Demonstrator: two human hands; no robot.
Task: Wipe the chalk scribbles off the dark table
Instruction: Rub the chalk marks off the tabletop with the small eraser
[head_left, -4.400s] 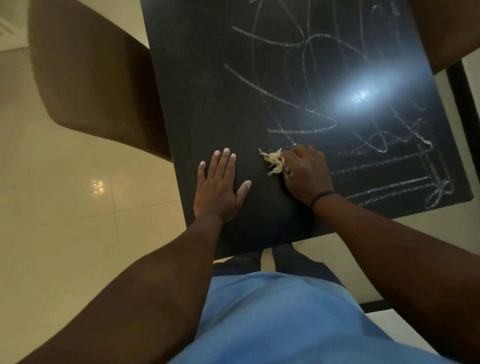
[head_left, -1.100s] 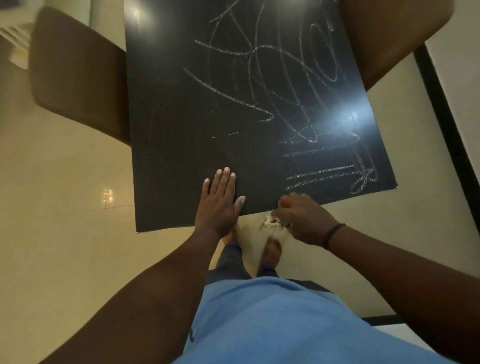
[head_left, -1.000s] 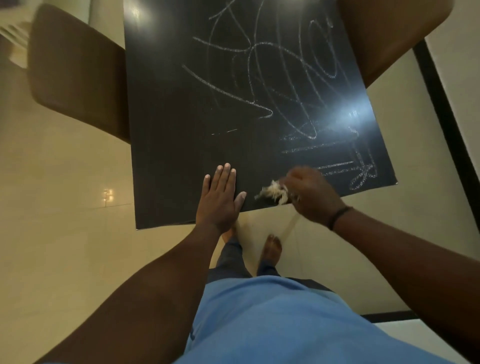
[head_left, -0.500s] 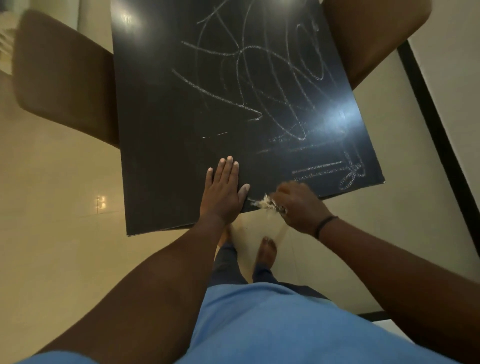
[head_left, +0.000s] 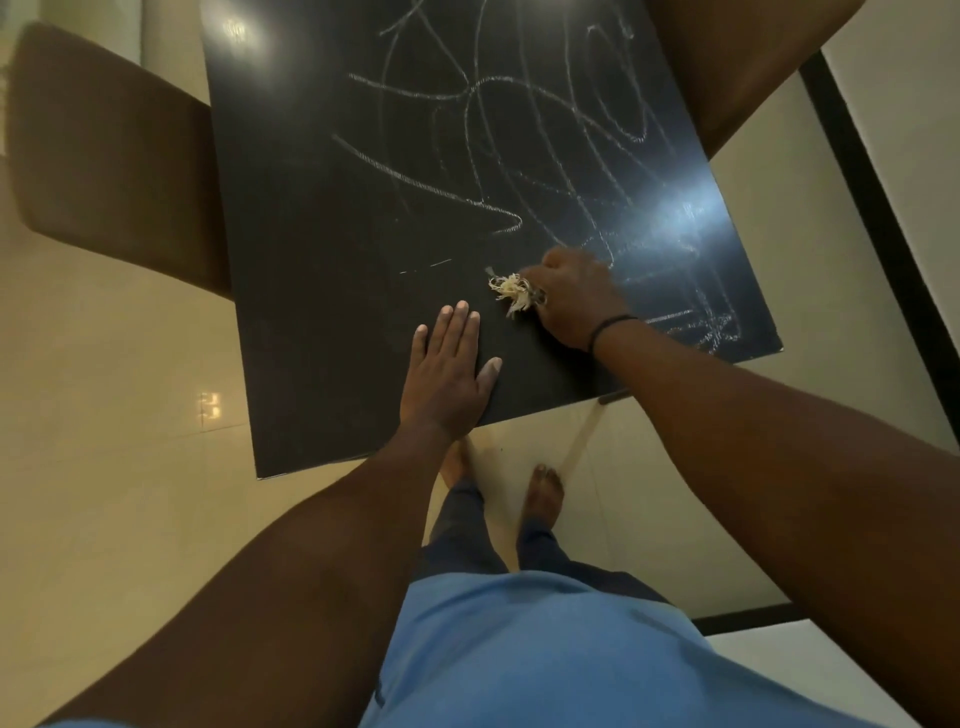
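Observation:
The dark table (head_left: 322, 291) fills the upper middle of the head view. White chalk scribbles (head_left: 545, 130) cover its far and right parts; its left and near parts are mostly bare. My right hand (head_left: 571, 301) grips a frayed pale rag (head_left: 511, 292) and presses it on the tabletop just below the scribbles. My left hand (head_left: 449, 374) lies flat on the table near its front edge, fingers straight and together.
A brown chair (head_left: 114, 156) stands at the table's left side and another brown chair (head_left: 737, 62) at the far right. Pale tiled floor (head_left: 119, 415) surrounds the table. My bare feet (head_left: 543, 493) stand just in front of the table's near edge.
My right hand has swept the rag from the table's front edge further in, up to the lower scribbles. My left hand has stayed flat in place.

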